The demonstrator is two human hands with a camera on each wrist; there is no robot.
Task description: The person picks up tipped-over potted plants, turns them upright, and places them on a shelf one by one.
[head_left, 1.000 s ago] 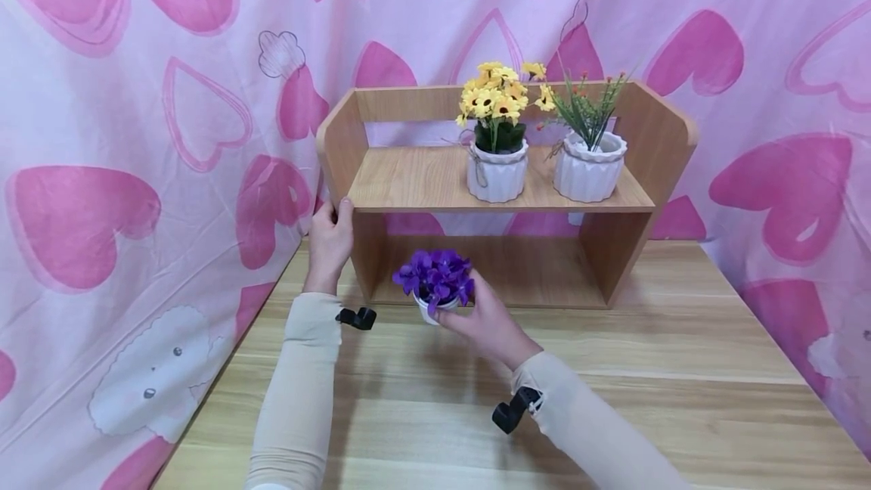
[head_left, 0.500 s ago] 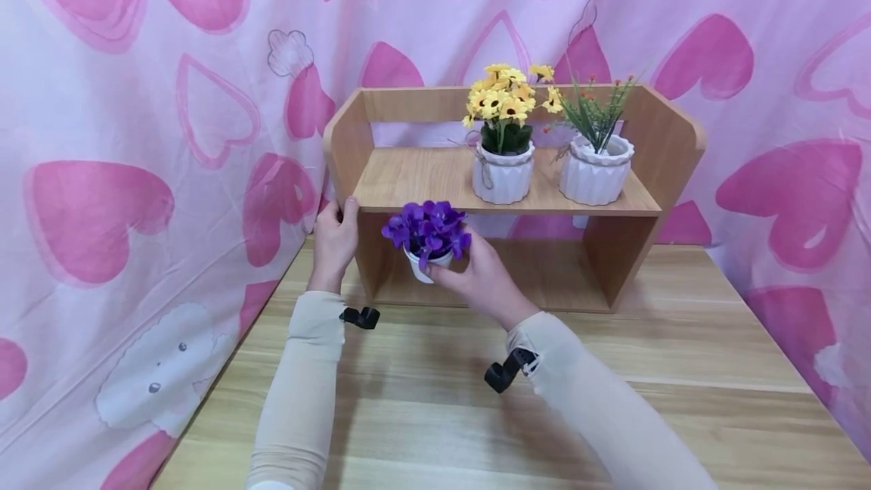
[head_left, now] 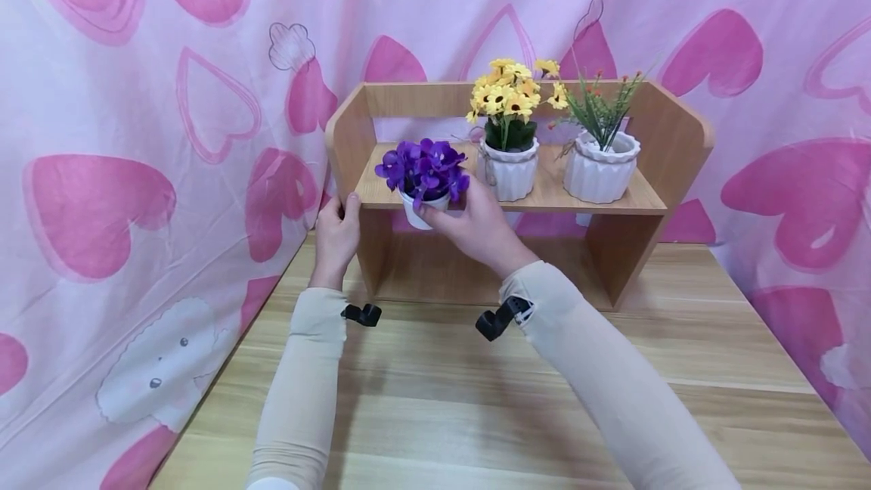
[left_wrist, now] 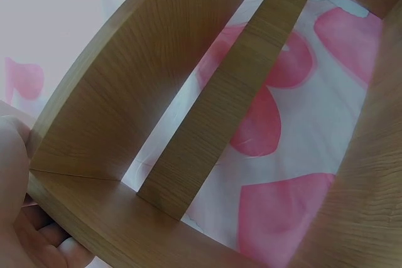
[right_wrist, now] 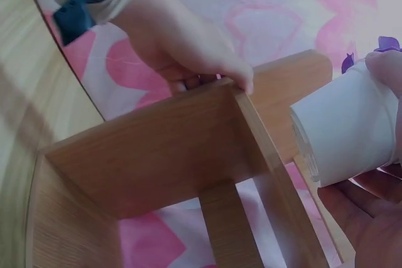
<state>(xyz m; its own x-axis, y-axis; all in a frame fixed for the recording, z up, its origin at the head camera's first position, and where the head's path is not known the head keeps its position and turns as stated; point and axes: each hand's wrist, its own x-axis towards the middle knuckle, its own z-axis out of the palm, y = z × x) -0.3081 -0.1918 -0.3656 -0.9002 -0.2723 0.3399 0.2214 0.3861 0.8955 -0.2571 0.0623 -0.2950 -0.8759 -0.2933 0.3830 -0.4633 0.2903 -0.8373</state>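
Note:
My right hand (head_left: 479,224) grips a small white pot (right_wrist: 348,127) of purple flowers (head_left: 425,170), fingers and thumb round its side. In the head view the pot overlaps the front edge of the upper board of a wooden shelf (head_left: 381,186), toward its left end. My left hand (head_left: 336,237) holds the shelf's left side panel, thumb at the front edge by the upper board. In the left wrist view the curled fingers (left_wrist: 53,240) show behind that panel. The right wrist view shows the pot's underside, tilted, above the board's level.
On the upper board stand a white pot of yellow flowers (head_left: 510,172) and, right of it, a white pot of grass with small red blooms (head_left: 602,169). The shelf rests on a wooden table (head_left: 435,399). A pink heart-patterned curtain (head_left: 224,97) hangs behind and at both sides.
My right hand has lifted the purple flower pot from low before the lower compartment up to the upper board's front edge. The left hand keeps its hold on the side panel.

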